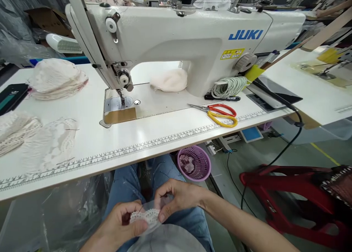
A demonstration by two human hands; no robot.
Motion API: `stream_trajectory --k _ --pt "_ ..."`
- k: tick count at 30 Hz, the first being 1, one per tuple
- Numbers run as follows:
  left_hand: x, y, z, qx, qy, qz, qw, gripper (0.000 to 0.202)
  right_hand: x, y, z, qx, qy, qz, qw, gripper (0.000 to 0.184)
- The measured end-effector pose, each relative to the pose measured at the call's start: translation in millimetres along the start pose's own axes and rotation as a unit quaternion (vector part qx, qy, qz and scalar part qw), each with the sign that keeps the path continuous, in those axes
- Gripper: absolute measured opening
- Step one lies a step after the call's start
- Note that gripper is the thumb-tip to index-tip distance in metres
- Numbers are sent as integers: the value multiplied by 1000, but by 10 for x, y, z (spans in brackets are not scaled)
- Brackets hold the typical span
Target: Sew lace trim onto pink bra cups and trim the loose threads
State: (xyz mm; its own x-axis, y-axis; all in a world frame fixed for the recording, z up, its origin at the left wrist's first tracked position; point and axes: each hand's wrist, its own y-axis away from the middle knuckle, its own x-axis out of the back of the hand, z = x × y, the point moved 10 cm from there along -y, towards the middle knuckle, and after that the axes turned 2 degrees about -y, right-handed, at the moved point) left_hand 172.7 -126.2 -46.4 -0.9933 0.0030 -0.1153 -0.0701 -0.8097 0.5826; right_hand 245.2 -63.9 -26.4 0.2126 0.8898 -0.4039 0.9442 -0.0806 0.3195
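Observation:
Above my lap, a piece of white lace trim (150, 216) with sheer fabric is stretched between both hands. My left hand (125, 222) pinches its left end, thumb on top. At the other end, my right hand (170, 200) grips the lace between thumb and fingers. Past the table edge stands a white sewing machine (176, 28), its presser foot (122, 99) over the metal plate with no cloth visible under it. A cream fabric piece (170, 80) lies beneath the machine's arm. Scissors (220, 114) with red and yellow handles rest on the table.
Stacked cream fabric pieces (56, 77) and lace pieces (52, 145) lie on the left of the table (154, 134). A purple basket (202, 164) with scraps stands on the floor. A red stool (286, 197) is at right. Coiled cord (228, 87) sits by the machine. Other people are behind it.

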Motion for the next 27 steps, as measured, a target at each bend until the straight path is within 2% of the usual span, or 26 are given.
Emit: stream_trajectory --k 6,10,15,23,27 --pt "25 38 42 6 18 12 1000 48 -53 -55 39 -15 -1 -11 1000 44" --pt "8 86 106 -3 26 -12 1000 43 -33 -55 7 12 -10 2 1000 41" --pt "25 116 52 27 40 -20 999 45 -63 -14 -33 5 -31 -10 999 38" --pt "-23 109 152 -9 28 -32 999 39 -46 -8 -21 15 -41 -11 999 32" --pt "-22 110 79 17 14 -32 999 48 -59 -24 -25 19 -48 -9 999 31"
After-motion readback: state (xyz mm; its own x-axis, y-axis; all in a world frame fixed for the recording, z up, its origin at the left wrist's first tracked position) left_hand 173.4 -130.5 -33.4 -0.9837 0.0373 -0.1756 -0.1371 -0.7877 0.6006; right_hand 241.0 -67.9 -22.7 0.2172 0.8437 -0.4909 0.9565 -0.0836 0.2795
